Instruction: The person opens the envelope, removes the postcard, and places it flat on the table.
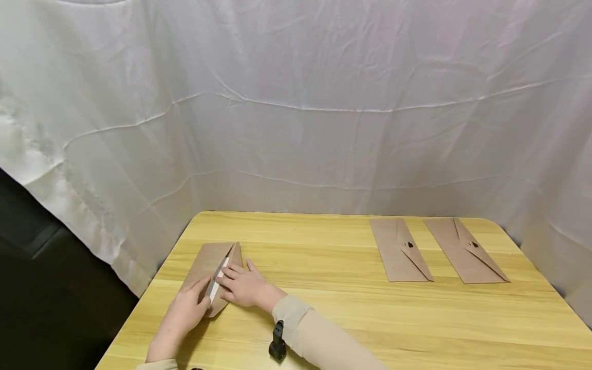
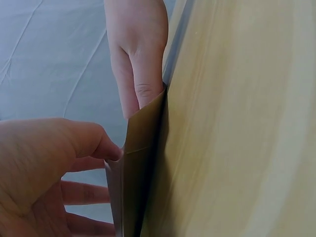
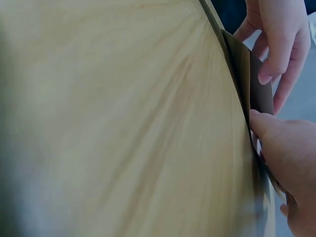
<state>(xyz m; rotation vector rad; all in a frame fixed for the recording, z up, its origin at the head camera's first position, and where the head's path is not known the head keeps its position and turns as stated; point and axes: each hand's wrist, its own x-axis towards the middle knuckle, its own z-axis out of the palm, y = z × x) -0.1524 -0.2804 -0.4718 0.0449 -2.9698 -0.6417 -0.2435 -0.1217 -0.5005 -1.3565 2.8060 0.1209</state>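
Observation:
On the left of the table, a brown paper envelope [image 1: 207, 258] lies slantwise with its mouth gaping. A strip of white paper [image 1: 215, 292] shows in the gap. My left hand [image 1: 184, 312] holds the near left part of the envelope; in the left wrist view its thumb [image 2: 101, 145] is at the edge, with the fingers spread along the face. My right hand [image 1: 245, 288] lies across the mouth from the right, fingertips on the white paper. Its fingers [image 2: 143, 86] look straight in the left wrist view, where their tips are hidden by the envelope.
Two closed brown envelopes, a nearer one [image 1: 393, 252] and one farther right [image 1: 455, 252], lie at the table's back right, each with a small dark mark. Pale curtains [image 1: 324, 144] hang behind the wooden table [image 1: 314, 246]. A black wrist device [image 1: 277, 343] sits by the right sleeve.

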